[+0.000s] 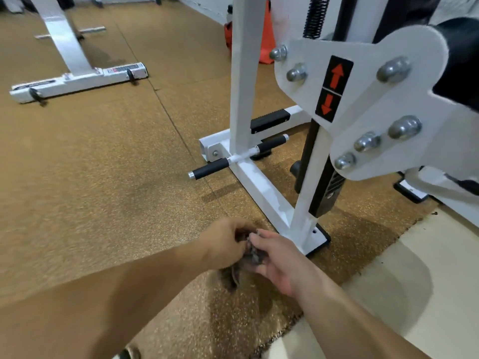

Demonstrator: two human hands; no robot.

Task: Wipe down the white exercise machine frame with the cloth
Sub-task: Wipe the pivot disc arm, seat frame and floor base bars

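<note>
Left hand (228,242): lower centre of the frame, fingers curled, pinching the cloth.
Right hand (281,263): just right of it, fingers curled round the same cloth from the other side. The two hands meet over it.
Cloth (255,255): small, dark grey, crumpled and frayed; bunched between both hands, with a thin strand hanging at its lower left. Blurred, so its weave is not readable.
Frame (264,187): white painted square steel tube, glossy. It lies just up and right of the hands and apart from the cloth. Its nearest part is the foot of a slanted post on a black base pad.
Rail: the low floor tube of the frame, running from that foot toward mid-frame.
Post (243,73): tall white upright rising from the rail's far end.
Grips (211,169): black textured sleeves on a thin white crossbar with metal end caps, at the post's base.
Plate (368,81): flat white steel with rounded lobes, upper right.
Bolts (404,128): domed grey metal, on the plate.
Label (334,89): black, with red up and down arrows.
Spring (315,16): black coil, top right.
Cone (267,35): orange, behind the post.
Mat (103,177): speckled tan, cork-like, with a ragged edge at lower right.
Floor (414,281): smooth, pale beige.
Second machine (77,79): white, upper left.
</note>
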